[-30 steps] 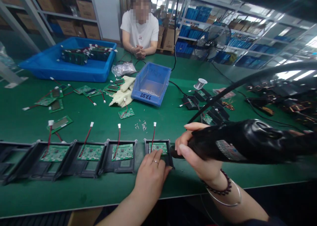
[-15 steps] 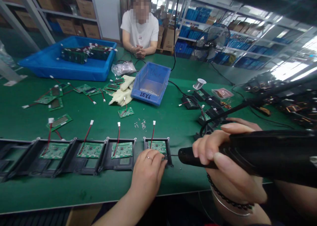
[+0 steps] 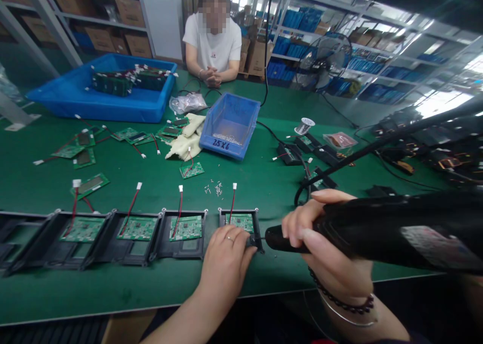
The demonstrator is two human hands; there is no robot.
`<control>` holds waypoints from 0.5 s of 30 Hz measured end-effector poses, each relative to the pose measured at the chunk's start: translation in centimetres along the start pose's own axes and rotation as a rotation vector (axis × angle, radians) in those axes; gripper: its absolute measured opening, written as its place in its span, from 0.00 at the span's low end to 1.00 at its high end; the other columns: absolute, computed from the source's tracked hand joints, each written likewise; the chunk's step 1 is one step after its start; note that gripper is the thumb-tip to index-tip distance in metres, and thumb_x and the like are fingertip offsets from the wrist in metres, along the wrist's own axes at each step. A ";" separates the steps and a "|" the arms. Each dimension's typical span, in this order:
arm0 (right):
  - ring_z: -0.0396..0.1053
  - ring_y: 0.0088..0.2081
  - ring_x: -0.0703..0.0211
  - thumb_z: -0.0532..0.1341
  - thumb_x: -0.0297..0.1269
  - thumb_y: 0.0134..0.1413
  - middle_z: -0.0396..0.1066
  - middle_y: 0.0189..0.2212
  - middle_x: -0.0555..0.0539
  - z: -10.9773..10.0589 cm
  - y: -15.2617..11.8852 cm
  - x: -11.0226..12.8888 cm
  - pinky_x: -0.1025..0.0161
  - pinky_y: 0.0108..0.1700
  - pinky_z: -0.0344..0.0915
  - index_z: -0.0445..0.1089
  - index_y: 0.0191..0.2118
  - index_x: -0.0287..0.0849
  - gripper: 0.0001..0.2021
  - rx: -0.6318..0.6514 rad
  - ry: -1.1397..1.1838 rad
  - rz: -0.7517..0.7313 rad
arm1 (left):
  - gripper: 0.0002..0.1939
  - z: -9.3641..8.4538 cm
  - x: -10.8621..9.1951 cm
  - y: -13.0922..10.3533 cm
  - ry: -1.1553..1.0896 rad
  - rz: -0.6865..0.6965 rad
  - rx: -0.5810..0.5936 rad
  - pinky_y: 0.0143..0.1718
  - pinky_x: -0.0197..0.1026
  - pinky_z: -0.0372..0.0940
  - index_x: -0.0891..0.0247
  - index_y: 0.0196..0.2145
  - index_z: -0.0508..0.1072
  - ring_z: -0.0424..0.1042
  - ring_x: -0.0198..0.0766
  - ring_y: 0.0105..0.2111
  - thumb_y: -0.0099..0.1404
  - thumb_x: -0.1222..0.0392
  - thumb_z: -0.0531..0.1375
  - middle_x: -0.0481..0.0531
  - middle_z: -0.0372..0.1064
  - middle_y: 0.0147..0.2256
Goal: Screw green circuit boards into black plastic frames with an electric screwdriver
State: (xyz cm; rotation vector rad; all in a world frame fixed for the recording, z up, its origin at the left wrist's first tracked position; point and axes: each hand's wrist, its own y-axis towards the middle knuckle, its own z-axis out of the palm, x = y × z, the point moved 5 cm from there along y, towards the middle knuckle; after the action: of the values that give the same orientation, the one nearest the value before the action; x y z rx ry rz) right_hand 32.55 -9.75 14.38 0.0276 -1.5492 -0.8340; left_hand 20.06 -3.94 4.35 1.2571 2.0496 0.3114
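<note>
My left hand [image 3: 225, 258] is closed over the front of a black plastic case [image 3: 258, 226], its fingers on a small dark part whose kind I cannot make out. Inside that case lies a green circuit board [image 3: 244, 220] with a red wire ending in a white plug [image 3: 234, 186]. My right hand [image 3: 320, 243] grips a black electric screwdriver [image 3: 381, 228], held nearly level. Its thin bit points left and reaches over the case's right wall, close to my left fingertips. The exact contact of the tip is hidden. Loose screws [image 3: 218, 188] lie behind the case.
More black cases with boards [image 3: 186, 228] stand in a row to the left. A blue screw bin [image 3: 230, 125], a large blue tray [image 3: 113, 110], loose boards [image 3: 90, 184] and a solder spool [image 3: 304, 126] lie farther back. A person [image 3: 213, 47] sits opposite. A black cable [image 3: 350, 163] crosses on the right.
My right hand and the screwdriver have moved left, bringing the bit across the case's right wall. My left hand stays on the case; a dark part now shows at its fingertips.
</note>
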 end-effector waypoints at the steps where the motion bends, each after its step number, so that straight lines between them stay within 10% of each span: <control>1: 0.66 0.24 0.62 0.64 0.33 0.60 0.67 0.24 0.55 0.0 0.1 0.5 0.60 0.29 0.69 0.67 0.52 0.51 0.16 -0.011 0.025 -0.007 | 0.04 -0.1 0.0 0.1 -0.011 0.001 -0.007 0.44 0.52 0.73 0.65 0.41 0.73 0.75 0.48 0.40 0.67 0.65 0.61 0.56 0.76 0.36; 15: 0.67 0.24 0.62 0.63 0.29 0.58 0.67 0.26 0.56 0.0 -0.8 -2.2 0.60 0.30 0.67 0.66 0.53 0.52 0.19 0.021 -0.129 0.035 | 0.14 0.1 -0.2 0.4 0.006 -0.041 0.105 0.42 0.51 0.74 0.64 0.40 0.74 0.75 0.48 0.39 0.57 0.65 0.71 0.53 0.76 0.36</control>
State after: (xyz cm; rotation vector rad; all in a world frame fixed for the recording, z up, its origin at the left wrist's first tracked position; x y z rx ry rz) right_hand 32.61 -9.27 12.08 -0.0388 -1.6753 -0.8050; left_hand 20.46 -3.93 4.54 1.2756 2.1174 0.1903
